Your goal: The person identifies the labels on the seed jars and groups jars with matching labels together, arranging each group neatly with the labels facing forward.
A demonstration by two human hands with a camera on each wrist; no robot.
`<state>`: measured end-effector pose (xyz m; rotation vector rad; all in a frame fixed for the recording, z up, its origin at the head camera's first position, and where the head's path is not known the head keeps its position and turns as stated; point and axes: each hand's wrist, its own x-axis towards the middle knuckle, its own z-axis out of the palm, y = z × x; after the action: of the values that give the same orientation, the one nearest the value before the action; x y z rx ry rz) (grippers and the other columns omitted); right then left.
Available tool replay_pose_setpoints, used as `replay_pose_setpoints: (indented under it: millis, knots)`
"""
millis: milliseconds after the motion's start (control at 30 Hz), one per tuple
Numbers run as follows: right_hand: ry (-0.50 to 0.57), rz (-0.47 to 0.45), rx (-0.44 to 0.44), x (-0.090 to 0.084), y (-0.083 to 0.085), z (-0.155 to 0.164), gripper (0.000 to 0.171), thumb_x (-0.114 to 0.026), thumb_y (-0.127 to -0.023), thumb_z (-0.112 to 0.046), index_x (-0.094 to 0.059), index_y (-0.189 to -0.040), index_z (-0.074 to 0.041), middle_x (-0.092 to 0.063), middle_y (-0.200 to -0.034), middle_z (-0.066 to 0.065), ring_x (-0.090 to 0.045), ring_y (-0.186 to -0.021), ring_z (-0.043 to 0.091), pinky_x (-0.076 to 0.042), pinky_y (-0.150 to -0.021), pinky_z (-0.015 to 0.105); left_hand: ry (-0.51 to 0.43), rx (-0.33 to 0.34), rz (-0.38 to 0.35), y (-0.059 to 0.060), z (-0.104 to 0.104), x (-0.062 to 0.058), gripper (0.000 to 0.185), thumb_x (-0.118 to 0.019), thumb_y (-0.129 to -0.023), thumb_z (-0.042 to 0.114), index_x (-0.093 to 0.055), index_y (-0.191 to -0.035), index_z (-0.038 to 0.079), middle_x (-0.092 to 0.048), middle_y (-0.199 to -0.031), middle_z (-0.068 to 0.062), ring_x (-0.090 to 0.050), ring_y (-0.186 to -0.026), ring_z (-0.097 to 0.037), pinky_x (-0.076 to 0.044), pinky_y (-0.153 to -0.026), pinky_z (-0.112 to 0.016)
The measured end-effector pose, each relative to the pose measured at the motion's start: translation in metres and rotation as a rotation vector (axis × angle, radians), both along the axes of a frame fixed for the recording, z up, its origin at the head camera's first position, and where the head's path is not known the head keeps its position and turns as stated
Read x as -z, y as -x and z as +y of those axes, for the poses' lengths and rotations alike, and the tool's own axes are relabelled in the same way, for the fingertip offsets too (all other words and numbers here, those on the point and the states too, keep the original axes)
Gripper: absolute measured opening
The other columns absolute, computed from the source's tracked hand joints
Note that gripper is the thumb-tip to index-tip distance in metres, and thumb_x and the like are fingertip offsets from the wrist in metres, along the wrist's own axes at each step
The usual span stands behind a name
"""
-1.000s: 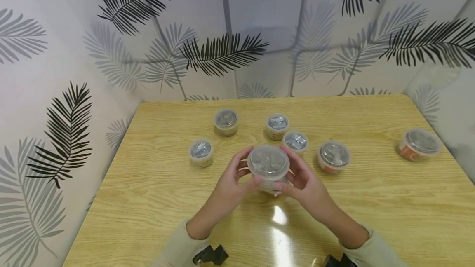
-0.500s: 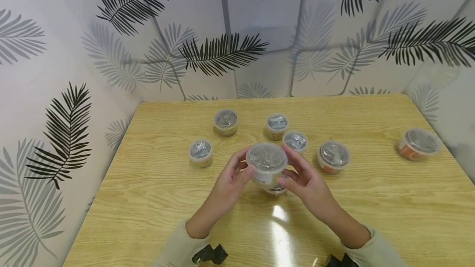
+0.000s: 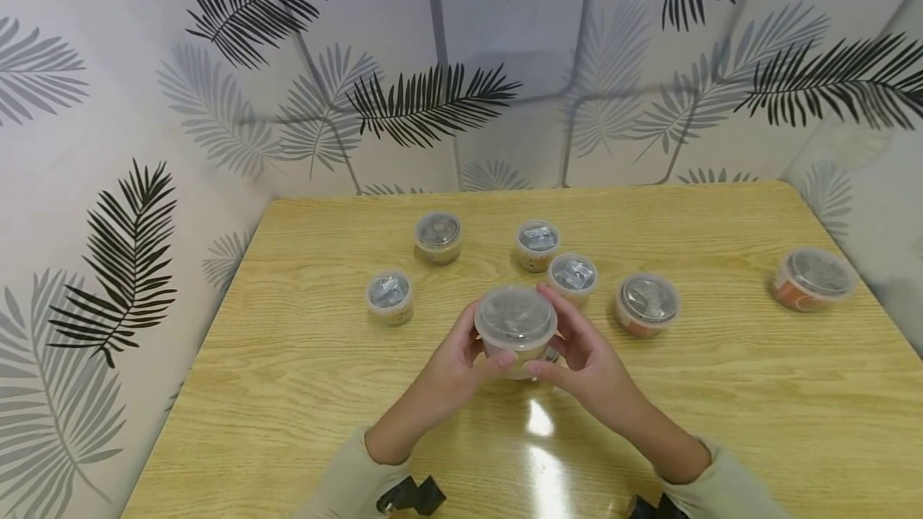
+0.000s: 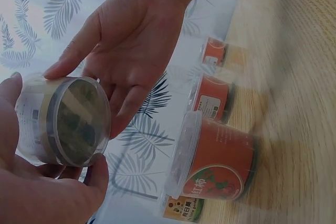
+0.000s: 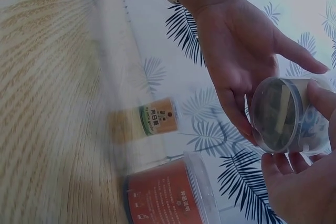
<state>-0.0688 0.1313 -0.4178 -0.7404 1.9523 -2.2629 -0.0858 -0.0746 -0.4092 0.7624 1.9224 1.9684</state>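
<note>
Both hands hold one clear lidded tub with dark contents, just above the wooden table. My left hand grips its left side with the thumb on the near wall. My right hand cups the right side, fingers curled round it. In the left wrist view the tub lies between my left hand and my right hand. In the right wrist view my right hand and left hand flank the tub. A red-labelled tub stands on the table close under the hands, mostly hidden in the head view.
Several small lidded cups stand behind the hands: one at the left, one further back, two near the middle. Two larger red tubs sit to the right. Leaf-patterned walls enclose the table.
The hands raised the tub a little, showing another tub below it, then lowered it again and drew it slightly left. Everything else stayed put.
</note>
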Motion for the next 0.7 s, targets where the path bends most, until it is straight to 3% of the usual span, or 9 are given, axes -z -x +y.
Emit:
replay_pose_setpoints:
  millis: [267,500,700]
  knots:
    - [-0.029,-0.03,-0.029,0.0,-0.002,-0.002,0.084,-0.065,-0.082,0.006,-0.017,-0.149,-0.013,-0.024,-0.149,0.012,-0.029,-0.134,0.025,-0.028,-0.106,0.029,0.02,0.015,0.015,-0.001,0.0,0.0,0.076,-0.063,-0.087,0.041,-0.023,-0.144,0.013,-0.036,-0.139,-0.006,-0.035,-0.127,-0.019,-0.027,-0.106,-0.04]
    - [0.002,-0.004,-0.011,0.0,-0.002,0.002,0.079,-0.062,-0.084,0.009,-0.019,-0.148,-0.007,-0.028,-0.147,0.015,-0.031,-0.132,0.024,-0.033,-0.104,0.03,0.005,-0.053,0.007,-0.006,-0.002,-0.019,0.069,-0.062,-0.09,0.03,-0.026,-0.142,0.003,-0.04,-0.134,-0.011,-0.039,-0.122,-0.023,-0.031,-0.103,-0.044]
    - [0.043,0.016,0.011,-0.001,-0.001,0.005,0.073,-0.059,-0.084,0.012,-0.022,-0.146,-0.001,-0.032,-0.143,0.016,-0.035,-0.128,0.025,-0.037,-0.101,0.031,-0.083,-0.084,-0.03,0.0,-0.003,-0.005,0.058,-0.057,-0.094,0.021,-0.028,-0.143,0.007,-0.038,-0.135,-0.011,-0.041,-0.121,-0.024,-0.035,-0.102,-0.037]
